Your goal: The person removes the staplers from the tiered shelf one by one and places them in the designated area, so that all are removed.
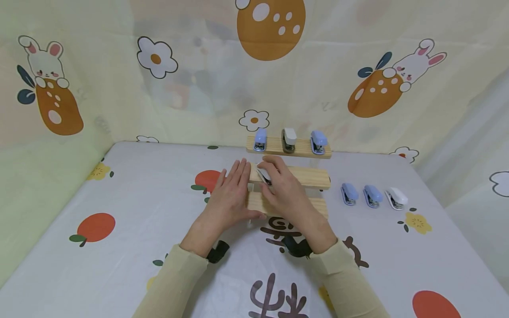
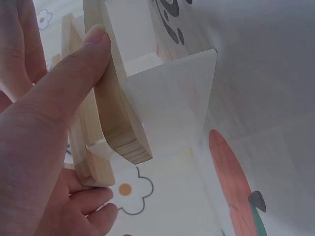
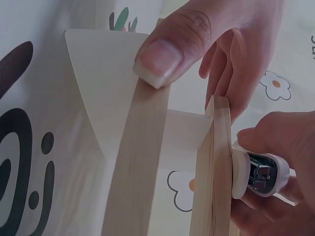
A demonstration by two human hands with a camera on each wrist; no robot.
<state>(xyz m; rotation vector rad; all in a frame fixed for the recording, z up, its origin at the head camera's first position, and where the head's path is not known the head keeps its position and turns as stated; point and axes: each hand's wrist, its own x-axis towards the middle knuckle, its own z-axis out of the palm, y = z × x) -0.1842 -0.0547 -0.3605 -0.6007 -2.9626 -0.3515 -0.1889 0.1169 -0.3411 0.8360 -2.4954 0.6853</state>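
Observation:
My right hand (image 1: 287, 190) grips a small white stapler (image 1: 263, 176) at the left end of the middle wooden board (image 1: 310, 177). In the right wrist view, the stapler's base lies against or very near that board; the exact contact is hard to tell. My left hand (image 1: 228, 194) spans the left end of the tiered stand, its fingers stretched straight and its thumb on the front edge of the lowest board (image 3: 135, 162). Clear plastic side supports (image 2: 172, 93) hold the boards. On the top board (image 1: 274, 144) stand a blue stapler (image 1: 260, 140), a white one (image 1: 289, 140) and another blue one (image 1: 318, 142).
To the right of the stand, two blue staplers (image 1: 349, 194) and a white stapler (image 1: 396, 198) stand in a row on the patterned tablecloth (image 1: 159, 207). A printed curtain (image 1: 199, 88) hangs behind the table, close to the top board.

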